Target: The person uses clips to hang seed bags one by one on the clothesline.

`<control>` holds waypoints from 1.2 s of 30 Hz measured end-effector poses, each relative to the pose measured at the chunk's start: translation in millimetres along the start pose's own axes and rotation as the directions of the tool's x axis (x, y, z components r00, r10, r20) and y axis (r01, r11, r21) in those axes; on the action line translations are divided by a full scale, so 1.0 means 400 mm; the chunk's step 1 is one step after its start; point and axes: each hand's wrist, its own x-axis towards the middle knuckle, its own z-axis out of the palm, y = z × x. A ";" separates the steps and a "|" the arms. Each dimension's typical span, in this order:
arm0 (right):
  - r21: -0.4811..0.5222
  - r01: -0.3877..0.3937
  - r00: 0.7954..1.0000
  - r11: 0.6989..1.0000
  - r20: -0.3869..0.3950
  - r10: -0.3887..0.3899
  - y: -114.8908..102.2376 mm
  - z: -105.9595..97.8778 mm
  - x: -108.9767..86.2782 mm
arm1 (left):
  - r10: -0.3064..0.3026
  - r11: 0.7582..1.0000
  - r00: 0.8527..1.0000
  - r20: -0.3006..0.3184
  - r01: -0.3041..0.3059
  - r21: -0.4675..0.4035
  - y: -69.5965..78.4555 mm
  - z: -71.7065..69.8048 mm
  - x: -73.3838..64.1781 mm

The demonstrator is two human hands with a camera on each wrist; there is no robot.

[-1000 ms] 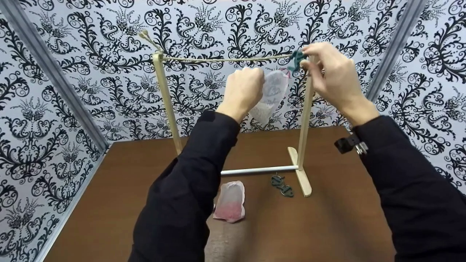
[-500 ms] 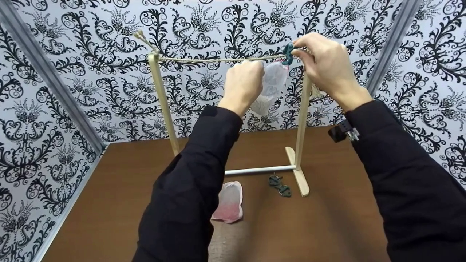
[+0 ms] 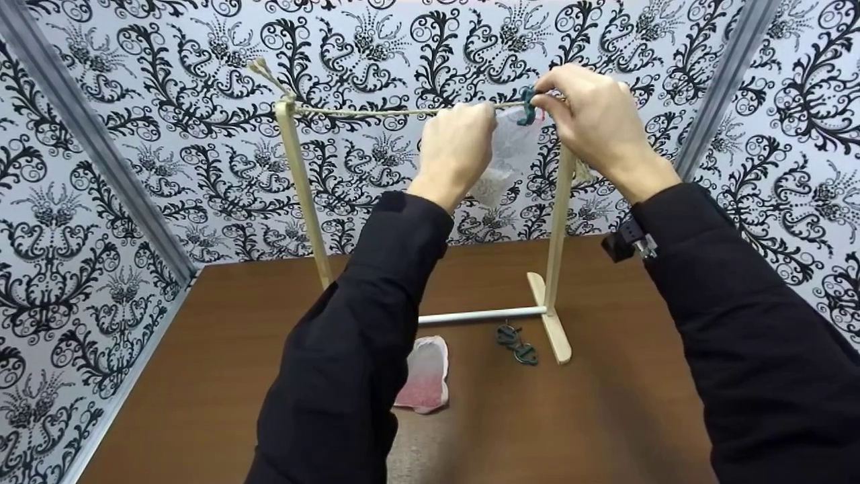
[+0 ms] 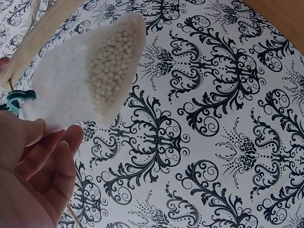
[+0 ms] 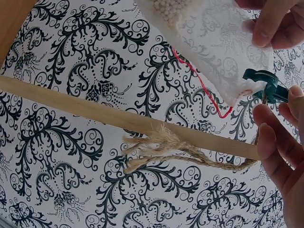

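Note:
A sheer white bag (image 4: 61, 78) with white beads (image 4: 114, 66) gathered in its bottom hangs by the rope (image 3: 376, 111) near the stand's right post (image 3: 557, 222). My left hand (image 3: 457, 151) pinches the bag's top edge between thumb and fingers. Close to that post, my right hand (image 3: 594, 121) pinches a dark green spring clip (image 5: 268, 85). The clip's jaws are round the rope and overlap the bag's upper corner in the right wrist view. From that corner dangles a red drawstring (image 5: 202, 90).
On the brown table (image 3: 235, 349) lie several green clips (image 3: 516, 344) beside the stand's right foot (image 3: 554, 333). A second sheer bag (image 3: 426, 376) with pink contents lies nearer, partly behind my left sleeve. A white crossbar (image 3: 484, 314) joins the stand low down. Patterned walls close the back and sides.
My right hand has moved left and the clip has come onto the rope beside the bag's corner. The bag's top has risen to the rope, my left hand still pinching it.

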 end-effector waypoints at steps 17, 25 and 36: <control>0.032 -0.138 0.990 0.990 0.031 0.137 0.004 0.031 -0.022 | 0.025 1.000 0.999 -0.034 -0.025 0.004 0.013 0.003 -0.007; 0.115 -0.179 0.984 0.977 0.045 0.175 -0.001 0.049 -0.031 | 0.034 0.999 0.998 -0.045 -0.034 0.004 0.014 0.012 -0.010; 0.213 -0.180 0.974 0.960 -0.094 0.204 -0.007 0.098 -0.058 | 0.001 0.996 0.998 -0.059 -0.006 -0.090 0.014 0.017 -0.015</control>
